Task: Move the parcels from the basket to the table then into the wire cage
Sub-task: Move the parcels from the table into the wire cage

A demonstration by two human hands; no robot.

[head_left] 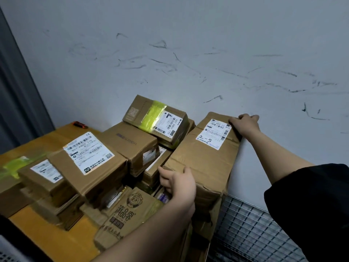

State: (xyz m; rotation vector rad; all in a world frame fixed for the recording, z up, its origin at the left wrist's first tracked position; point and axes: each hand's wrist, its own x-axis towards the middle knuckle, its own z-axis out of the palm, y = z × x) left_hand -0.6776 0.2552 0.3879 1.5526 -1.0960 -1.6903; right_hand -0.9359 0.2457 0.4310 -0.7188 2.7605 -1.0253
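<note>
Both hands grip large parcel (205, 163): left hand (179, 181) curled on near corner, right hand (245, 122) over far corner. Parcel tops pile of parcels (105, 159) on desk (47, 235), beside wire cage (249, 227).

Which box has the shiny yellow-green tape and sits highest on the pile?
The small cardboard box at the back by the wall. A yellow-green tape band crosses its top beside its white label, and it rests on other boxes.
</note>
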